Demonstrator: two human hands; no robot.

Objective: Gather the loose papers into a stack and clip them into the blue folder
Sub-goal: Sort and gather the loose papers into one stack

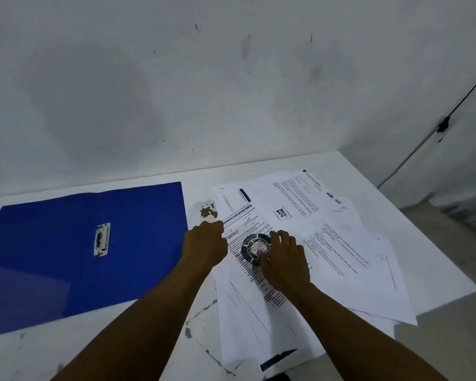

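Blue folder (pixel 74 251) lies opened flat on the left of the white bench (pixel 434 259), its metal clip (pixel 101 239) facing up near the middle fold, presumably laid out ready to take the sheets. A chipped brown patch (pixel 208 211) in the bench surface sits between folder and papers. Left hand (pixel 205 243) is at the left edge of the loose papers (pixel 327 243), fingers curled; it seems to be pinching the edge of the top printed sheet (pixel 252 243), though the contact itself is hidden behind the knuckles. Right hand (pixel 285 259) rests just beside it on the same sheet, next to a ring-shaped diagram, fingers spread and fairly straight, pressing down rather than gripping, likely to pin the pile while the other hand squares it. Papers are fanned out, overlapping at odd angles across the right half of the bench, some overhanging the near edge. Gathering looks barely begun; nothing is in the folder yet. A black cable (pixel 434 136) runs down the wall at far right.
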